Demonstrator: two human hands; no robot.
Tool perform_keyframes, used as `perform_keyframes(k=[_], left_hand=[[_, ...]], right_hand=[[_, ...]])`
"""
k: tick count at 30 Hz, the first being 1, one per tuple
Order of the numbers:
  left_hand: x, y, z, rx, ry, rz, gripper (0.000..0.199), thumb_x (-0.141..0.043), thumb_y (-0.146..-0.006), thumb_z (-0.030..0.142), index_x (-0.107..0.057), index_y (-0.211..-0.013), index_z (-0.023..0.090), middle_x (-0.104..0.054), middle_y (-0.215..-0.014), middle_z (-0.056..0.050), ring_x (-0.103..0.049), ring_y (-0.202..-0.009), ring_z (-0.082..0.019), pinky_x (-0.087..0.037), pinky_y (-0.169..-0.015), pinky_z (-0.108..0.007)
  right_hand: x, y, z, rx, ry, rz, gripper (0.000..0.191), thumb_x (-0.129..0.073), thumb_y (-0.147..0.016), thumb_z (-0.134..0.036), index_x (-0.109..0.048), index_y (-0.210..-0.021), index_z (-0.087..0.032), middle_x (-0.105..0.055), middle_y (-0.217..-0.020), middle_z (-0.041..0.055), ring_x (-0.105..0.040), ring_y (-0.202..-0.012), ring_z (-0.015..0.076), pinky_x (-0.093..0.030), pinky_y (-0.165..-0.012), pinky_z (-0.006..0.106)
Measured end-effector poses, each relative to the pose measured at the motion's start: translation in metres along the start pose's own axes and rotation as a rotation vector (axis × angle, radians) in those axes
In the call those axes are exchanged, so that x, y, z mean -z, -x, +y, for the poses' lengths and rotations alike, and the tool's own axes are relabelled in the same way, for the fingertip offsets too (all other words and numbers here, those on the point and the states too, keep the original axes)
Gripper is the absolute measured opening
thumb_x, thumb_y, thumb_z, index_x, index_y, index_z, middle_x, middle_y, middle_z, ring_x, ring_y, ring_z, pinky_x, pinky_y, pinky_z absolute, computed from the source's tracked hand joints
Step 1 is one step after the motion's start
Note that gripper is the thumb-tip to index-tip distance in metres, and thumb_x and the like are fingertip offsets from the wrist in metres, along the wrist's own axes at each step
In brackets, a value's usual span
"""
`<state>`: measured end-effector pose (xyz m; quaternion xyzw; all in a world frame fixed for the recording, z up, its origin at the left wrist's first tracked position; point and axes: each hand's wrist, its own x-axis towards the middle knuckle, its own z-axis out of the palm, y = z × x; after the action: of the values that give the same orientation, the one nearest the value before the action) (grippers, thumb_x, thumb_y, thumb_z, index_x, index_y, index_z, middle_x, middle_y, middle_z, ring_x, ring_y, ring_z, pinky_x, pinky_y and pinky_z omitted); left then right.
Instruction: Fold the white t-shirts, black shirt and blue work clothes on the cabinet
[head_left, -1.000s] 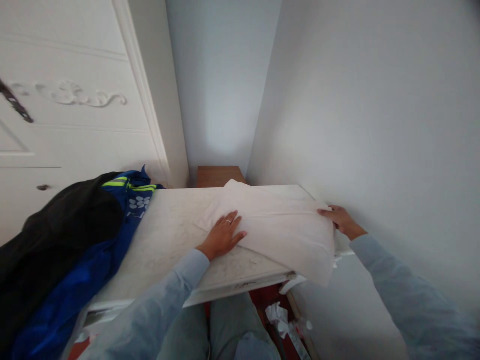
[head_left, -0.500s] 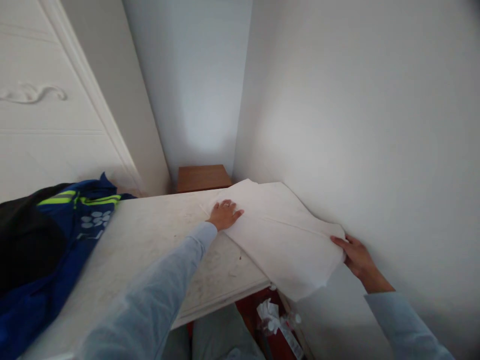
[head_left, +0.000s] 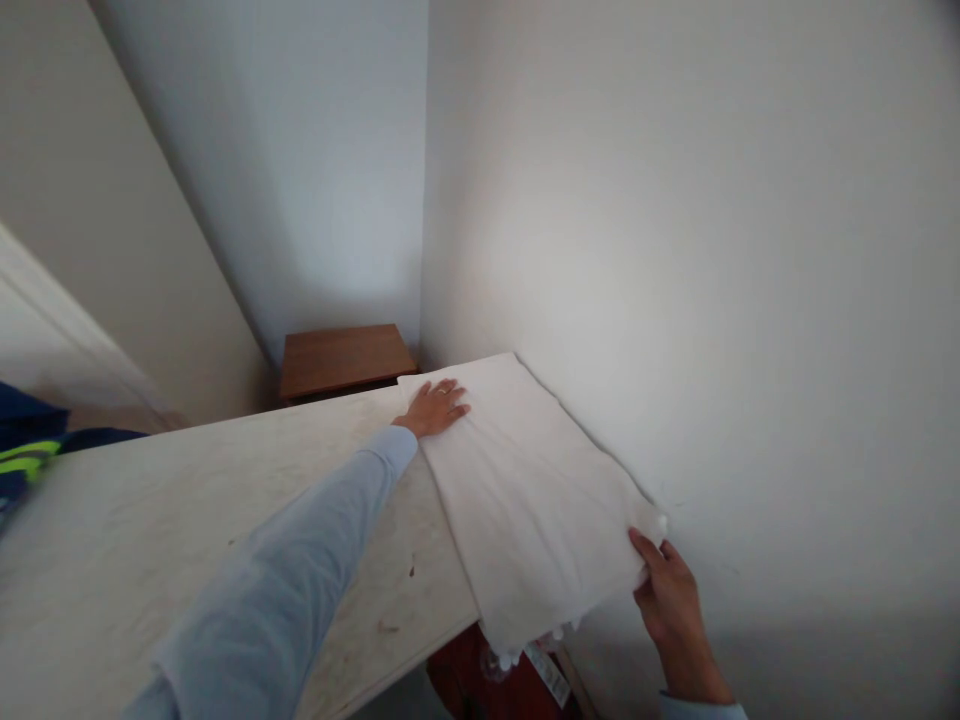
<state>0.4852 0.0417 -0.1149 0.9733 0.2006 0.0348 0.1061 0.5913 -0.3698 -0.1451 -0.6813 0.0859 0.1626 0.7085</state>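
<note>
This looks like a room in a home: plain pale walls (head_left: 675,250) meet in a corner at the wearer's twelve o'clock, brown wooden furniture (head_left: 345,358) stands at eleven, and blue clothing (head_left: 27,416) shows at ten, by a stained white surface (head_left: 187,520).

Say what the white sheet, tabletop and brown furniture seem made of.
White sheet: fabric, perhaps cotton, matte; soft creases and overhanging drape suggest it.
Tabletop: maybe painted wood or laminate, dull; flat, stained surface leaves this open.
Brown furniture: wood or wood-look board, smooth; colour and straight edges hint so.
</note>
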Motion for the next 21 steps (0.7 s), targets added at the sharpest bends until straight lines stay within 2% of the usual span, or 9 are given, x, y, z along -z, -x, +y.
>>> perform_keyframes(k=[4, 9, 12, 15, 18, 21], left_hand=[[-0.002, -0.014, -0.008, -0.026, -0.014, 0.023, 0.054, -0.031, -0.103, 0.051, -0.045, -0.148, 0.024, -0.035, -0.164, -0.011, -0.028, -0.152, -0.023, -0.018, -0.123, -0.046], [0.005, -0.012, -0.006, -0.005, -0.040, 0.002, 0.053, -0.032, -0.103, 0.047, -0.046, -0.147, 0.021, -0.036, -0.163, -0.013, -0.029, -0.152, -0.025, -0.021, -0.122, -0.045], [0.008, -0.002, 0.016, 0.014, -0.084, 0.010, 0.052, -0.032, -0.103, 0.043, -0.046, -0.147, 0.019, -0.034, -0.163, -0.015, -0.026, -0.153, -0.026, -0.025, -0.120, -0.048], [0.004, 0.018, 0.051, -0.078, -0.082, 0.011, 0.059, -0.030, -0.103, 0.051, -0.041, -0.151, 0.018, -0.030, -0.165, -0.015, -0.021, -0.155, -0.027, -0.022, -0.122, -0.048], [-0.005, 0.043, 0.085, -0.208, -0.062, -0.073, 0.073, -0.027, -0.100, 0.065, -0.035, -0.156, 0.019, -0.027, -0.166, -0.016, -0.017, -0.156, -0.030, -0.016, -0.123, -0.053], [-0.011, 0.065, 0.103, -0.267, -0.053, -0.138, 0.080, -0.025, -0.098, 0.071, -0.032, -0.157, 0.018, -0.024, -0.166, -0.017, -0.018, -0.155, -0.033, -0.014, -0.123, -0.058]], right_hand=[[-0.008, -0.007, 0.002, 0.022, -0.005, -0.020, 0.046, -0.083, -0.059, -0.043, -0.064, -0.095, -0.022, -0.076, -0.077, 0.0019, -0.073, -0.065, 0.0231, -0.058, -0.049, 0.030], [-0.007, -0.009, 0.010, -0.006, -0.050, -0.065, 0.039, -0.083, -0.063, -0.040, -0.066, -0.093, -0.022, -0.078, -0.084, 0.0020, -0.074, -0.072, 0.0231, -0.060, -0.055, 0.031], [-0.006, -0.002, 0.021, -0.065, -0.228, -0.119, 0.032, -0.084, -0.065, -0.037, -0.068, -0.090, -0.022, -0.079, -0.094, 0.0013, -0.073, -0.081, 0.0206, -0.062, -0.064, 0.029], [-0.010, 0.011, 0.036, -0.179, -0.409, -0.211, 0.028, -0.082, -0.071, -0.037, -0.072, -0.095, -0.025, -0.079, -0.098, 0.0003, -0.073, -0.090, 0.0208, -0.063, -0.075, 0.034], [-0.017, 0.031, 0.051, -0.303, -0.499, -0.337, 0.024, -0.082, -0.074, -0.040, -0.073, -0.093, -0.029, -0.079, -0.094, -0.0011, -0.074, -0.090, 0.0216, -0.063, -0.079, 0.038], [-0.025, 0.056, 0.059, -0.319, -0.482, -0.450, 0.028, -0.083, -0.075, -0.040, -0.074, -0.099, -0.028, -0.079, -0.103, -0.0001, -0.074, -0.095, 0.0221, -0.063, -0.080, 0.037]])
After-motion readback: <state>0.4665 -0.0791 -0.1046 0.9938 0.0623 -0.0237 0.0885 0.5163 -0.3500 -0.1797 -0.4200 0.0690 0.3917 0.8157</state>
